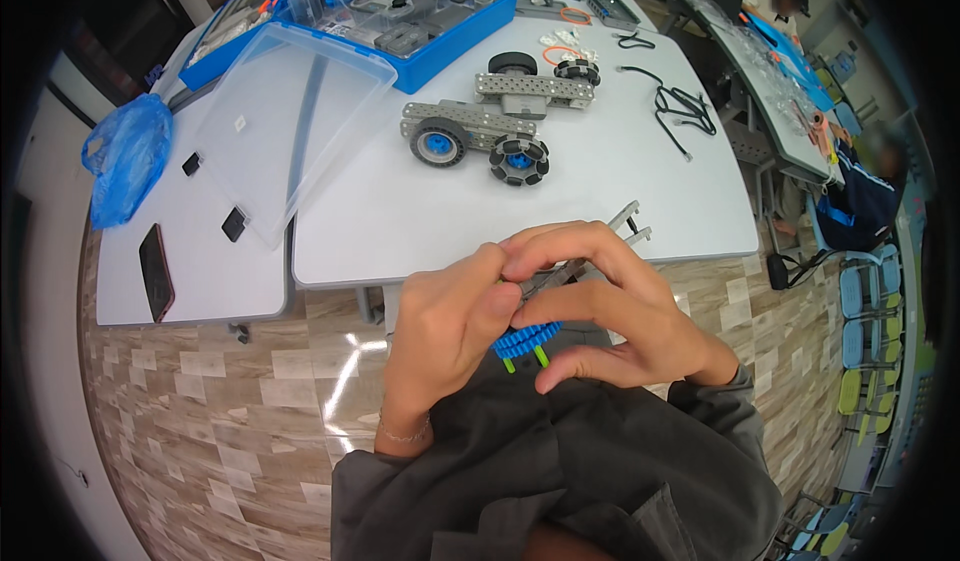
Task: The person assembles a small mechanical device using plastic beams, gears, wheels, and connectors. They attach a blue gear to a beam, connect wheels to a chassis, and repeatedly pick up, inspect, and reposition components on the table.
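Close to my body, just off the table's front edge, my left hand (445, 321) and my right hand (620, 306) hold a small building-kit assembly between them. A blue toothed gear (527, 341) shows below my fingers, with green pins (541, 356) sticking down from it. Grey beams (630, 223) of the same assembly reach out past my right fingers toward the table. My left fingers are closed on its upper part, the thumb pressed in. The right fingers curl round the other side, with that thumb beside the green pins. My fingers hide the assembly's middle.
On the white table (380, 231) stands a grey wheeled chassis (500, 116). Behind it is a blue parts bin (460, 31), with a clear lid (290, 111) to the left. Black cables (680, 111) lie right; a phone (156, 273) and blue bag (130, 156) lie left. People sit farther right.
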`<state>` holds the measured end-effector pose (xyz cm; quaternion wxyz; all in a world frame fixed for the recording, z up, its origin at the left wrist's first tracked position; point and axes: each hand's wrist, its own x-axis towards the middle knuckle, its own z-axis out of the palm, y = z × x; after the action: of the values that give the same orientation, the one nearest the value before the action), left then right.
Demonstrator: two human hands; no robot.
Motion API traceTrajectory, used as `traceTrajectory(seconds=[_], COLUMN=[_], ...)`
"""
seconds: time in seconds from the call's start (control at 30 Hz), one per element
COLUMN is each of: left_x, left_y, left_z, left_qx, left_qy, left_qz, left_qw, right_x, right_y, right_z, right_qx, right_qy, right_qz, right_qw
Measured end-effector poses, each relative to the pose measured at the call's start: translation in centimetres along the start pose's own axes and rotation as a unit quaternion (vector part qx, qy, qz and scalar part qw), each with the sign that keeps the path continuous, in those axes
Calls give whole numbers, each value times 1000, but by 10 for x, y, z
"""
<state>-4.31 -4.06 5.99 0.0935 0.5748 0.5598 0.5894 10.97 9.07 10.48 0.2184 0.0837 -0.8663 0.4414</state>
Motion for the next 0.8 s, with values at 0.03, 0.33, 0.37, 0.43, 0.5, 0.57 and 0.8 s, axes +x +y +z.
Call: traceTrajectory(seconds=[0.03,0.33,0.37,0.43,0.5,0.57,0.8], left_x=[1,5,5,6,6,5,-1], left_y=[-2,-2,-2,-2,-4,-5,-15], left_z=[1,7,7,9,10,11,28], left_qx=[1,-10,-17,-3,-1,-7,-231], left_qy=[3,11,13,14,17,19,4], left_qz=[2,-26,-34,-49,-66,-84,-247], left_qw=[1000,1000,999,999,998,996,941], right_x=[0,-1,-2,-2,-2,0,-4], right_y=[1,9,10,13,15,15,9], right_z=[-1,3,4,4,4,3,-14], right_qx=[-12,-56,-48,-53,-54,-50,-142], right_qy=[-6,40,46,50,52,53,50], right_qz=[-6,-46,-37,-38,-32,-30,9], right_qw=[1000,997,997,997,997,997,989])
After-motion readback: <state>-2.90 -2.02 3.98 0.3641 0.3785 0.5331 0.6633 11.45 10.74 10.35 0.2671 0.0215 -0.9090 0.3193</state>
